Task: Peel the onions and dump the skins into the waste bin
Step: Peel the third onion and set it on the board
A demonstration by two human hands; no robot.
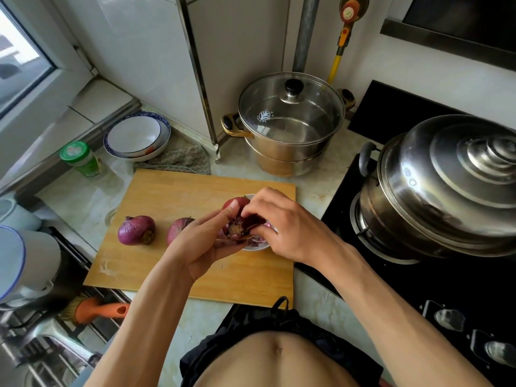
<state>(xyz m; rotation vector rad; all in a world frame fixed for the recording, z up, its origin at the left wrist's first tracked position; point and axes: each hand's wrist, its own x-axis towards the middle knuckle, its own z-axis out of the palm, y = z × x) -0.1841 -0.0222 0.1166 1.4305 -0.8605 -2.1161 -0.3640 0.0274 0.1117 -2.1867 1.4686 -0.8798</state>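
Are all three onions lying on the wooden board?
No, only two onions lie on the cutting board; the third onion is held up by the left hand and right hand.

One red onion (237, 219) held root-end up, skin partly loosened; two unpeeled onions (136, 229) lie on the board.

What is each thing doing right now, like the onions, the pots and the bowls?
Held onion: above the small bowl, partly peeled.
Left hand: grips it.
Right hand: pinches its skin.
Two onions: unpeeled, lying on the cutting board.
Small bowl: holds skins.
Steamer pot: lid on.
Wok: covered.
Stacked bowls: upright.
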